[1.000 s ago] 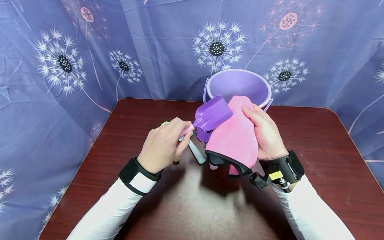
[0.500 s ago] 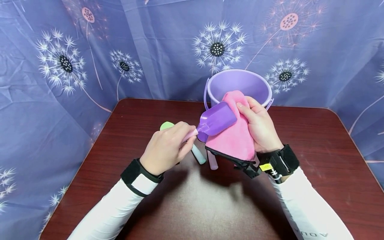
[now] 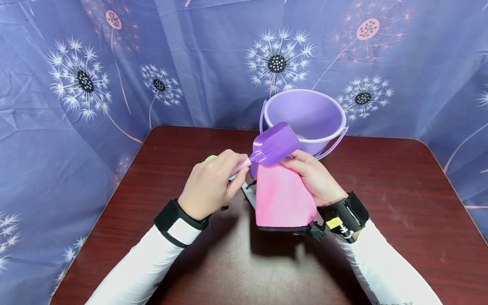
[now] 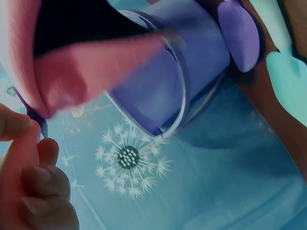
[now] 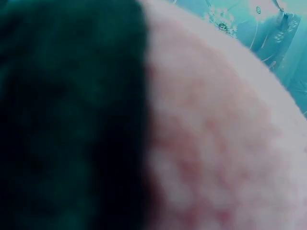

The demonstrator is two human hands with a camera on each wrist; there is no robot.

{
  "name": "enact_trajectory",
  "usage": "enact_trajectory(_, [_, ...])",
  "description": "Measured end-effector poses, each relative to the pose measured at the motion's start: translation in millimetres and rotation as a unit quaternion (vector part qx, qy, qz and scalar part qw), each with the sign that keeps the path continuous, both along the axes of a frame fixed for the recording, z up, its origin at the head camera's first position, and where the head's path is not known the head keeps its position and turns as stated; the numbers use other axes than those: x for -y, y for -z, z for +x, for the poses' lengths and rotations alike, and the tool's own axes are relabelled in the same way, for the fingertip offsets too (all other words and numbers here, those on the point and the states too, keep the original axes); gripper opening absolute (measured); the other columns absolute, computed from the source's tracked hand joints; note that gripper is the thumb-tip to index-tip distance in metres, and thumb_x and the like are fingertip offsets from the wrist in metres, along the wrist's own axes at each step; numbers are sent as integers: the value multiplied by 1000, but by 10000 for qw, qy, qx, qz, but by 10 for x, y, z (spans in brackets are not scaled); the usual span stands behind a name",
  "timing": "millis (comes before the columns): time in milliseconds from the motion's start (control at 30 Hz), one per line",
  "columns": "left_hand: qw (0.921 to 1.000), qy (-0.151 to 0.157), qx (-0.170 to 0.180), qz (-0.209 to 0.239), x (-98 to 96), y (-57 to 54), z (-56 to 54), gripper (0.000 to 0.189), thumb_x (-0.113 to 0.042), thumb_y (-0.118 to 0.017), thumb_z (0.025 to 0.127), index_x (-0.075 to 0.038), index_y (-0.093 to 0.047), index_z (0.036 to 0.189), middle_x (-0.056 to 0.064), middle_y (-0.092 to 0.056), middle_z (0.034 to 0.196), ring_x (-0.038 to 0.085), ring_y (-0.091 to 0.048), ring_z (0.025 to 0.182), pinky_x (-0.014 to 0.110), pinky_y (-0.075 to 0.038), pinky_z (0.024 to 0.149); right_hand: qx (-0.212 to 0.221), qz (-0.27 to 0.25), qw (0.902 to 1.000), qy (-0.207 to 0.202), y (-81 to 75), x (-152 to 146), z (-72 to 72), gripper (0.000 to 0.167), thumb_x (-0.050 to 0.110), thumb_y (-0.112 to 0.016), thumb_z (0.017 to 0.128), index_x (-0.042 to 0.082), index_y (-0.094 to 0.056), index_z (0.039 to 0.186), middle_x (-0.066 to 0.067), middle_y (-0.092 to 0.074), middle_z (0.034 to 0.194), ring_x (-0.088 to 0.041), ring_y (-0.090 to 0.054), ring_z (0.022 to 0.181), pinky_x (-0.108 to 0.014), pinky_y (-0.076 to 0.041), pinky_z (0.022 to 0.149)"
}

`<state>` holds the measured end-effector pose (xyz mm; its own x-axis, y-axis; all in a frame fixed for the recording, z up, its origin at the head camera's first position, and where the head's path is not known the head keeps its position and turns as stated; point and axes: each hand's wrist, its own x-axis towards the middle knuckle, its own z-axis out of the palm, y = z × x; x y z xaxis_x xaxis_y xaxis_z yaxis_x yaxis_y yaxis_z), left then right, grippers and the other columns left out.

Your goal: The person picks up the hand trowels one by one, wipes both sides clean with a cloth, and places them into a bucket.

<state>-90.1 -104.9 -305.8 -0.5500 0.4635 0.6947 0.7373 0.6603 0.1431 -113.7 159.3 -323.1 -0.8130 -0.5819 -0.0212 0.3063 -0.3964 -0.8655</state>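
My left hand [image 3: 213, 182] grips the pink handle of a toy shovel; its purple scoop [image 3: 275, 143] points up and right, in front of the bucket. In my right hand [image 3: 320, 177] is a pink cloth [image 3: 284, 197] with a black edge, held against the scoop's lower right end. The fingertips there are partly hidden by the scoop. Seen from the left wrist, the cloth [image 4: 72, 76] hangs with a dark inner side showing, and curled left fingers [image 4: 45, 191] wrap the handle. The right wrist view is filled by blurred pink fabric [image 5: 216, 124] and a dark band.
A light purple bucket [image 3: 314, 147] stands at the back of the brown table [image 3: 400, 190]. Behind the hands lie a purple scoop [image 4: 240, 36], a mint trowel [image 4: 290, 79] and a green piece [image 3: 210, 158], partly covered. A patterned blue curtain [image 3: 213, 63] surrounds the table.
My right hand has moved down and left with the cloth, which slid from over the bucket's front to below the scoop. The left hand stays nearly in place; the scoop's tilt shifts slightly.
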Motion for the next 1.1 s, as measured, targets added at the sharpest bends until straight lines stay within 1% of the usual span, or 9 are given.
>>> enact_trajectory(300, [9991,-393,93,-146,124,64,-63,15,-16,-70,101,-6,-69,112,5,-65,91,17,-60,64,41,-53,50,-305,642,9934,906,-165,-285,133,20,18,-57,111,10,-65,128,-5,-75,97,-17,-77,83,-34,-63,70])
enact_trajectory(433, [9982,-458,178,-342,136,93,-59,14,-16,-69,101,-6,-68,110,4,-64,89,18,-59,64,40,-52,49,-1334,1632,9628,1692,-334,-381,218,23,19,-62,109,9,-68,129,-4,-74,97,-13,-74,81,-29,-61,70])
enact_trajectory(500, [9977,-445,217,-453,123,105,-47,11,-16,-68,101,-7,-67,107,2,-61,86,17,-56,63,39,-50,48,-2255,2514,9150,2208,-420,-371,264,22,19,-66,107,10,-72,126,-3,-73,97,-12,-70,80,-23,-57,70])
enact_trajectory(567, [9974,-413,212,-559,98,120,-36,9,-16,-67,101,-8,-64,103,1,-57,82,16,-53,62,37,-48,46,-3288,3384,8406,2659,-468,-314,301,21,17,-71,104,11,-74,123,-2,-72,97,-13,-64,80,-22,-51,72])
enact_trajectory(633, [9971,-362,160,-650,62,130,-23,11,-18,-66,102,-8,-61,99,0,-53,80,15,-50,60,36,-47,46,-4337,4051,7491,2945,-465,-219,318,21,14,-74,101,11,-75,121,-2,-68,95,-16,-57,79,-26,-46,72])
enact_trajectory(733, [9967,-288,17,-754,-6,139,-3,14,-18,-67,103,-8,-61,96,0,-52,78,14,-50,59,34,-49,48,-5516,4408,6444,2937,-379,-22,304,22,10,-76,98,6,-73,119,-7,-69,99,-22,-62,85,-34,-53,74])
enact_trajectory(800, [9961,-234,-95,-850,-53,141,16,13,-18,-68,102,-8,-62,96,1,-53,78,14,-52,60,33,-51,49,-6010,4606,5878,2847,-298,109,288,18,10,-75,97,5,-72,114,-8,-66,96,-25,-64,81,-41,-57,67])
enact_trajectory(933, [9934,-247,-306,-1081,-116,159,56,12,-17,-68,100,-7,-63,96,3,-54,78,16,-52,58,33,-50,46,-6317,5003,5183,2865,-167,308,278,8,11,-72,96,6,-69,102,-5,-59,83,-26,-59,63,-45,-51,49])
enact_trajectory(1100, [9919,-288,-345,-1187,-140,175,96,13,-17,-67,102,-7,-63,95,4,-53,78,17,-53,57,34,-49,45,-6136,5358,4885,3127,-126,372,275,6,11,-71,96,5,-69,95,-6,-55,76,-28,-56,57,-46,-47,43])
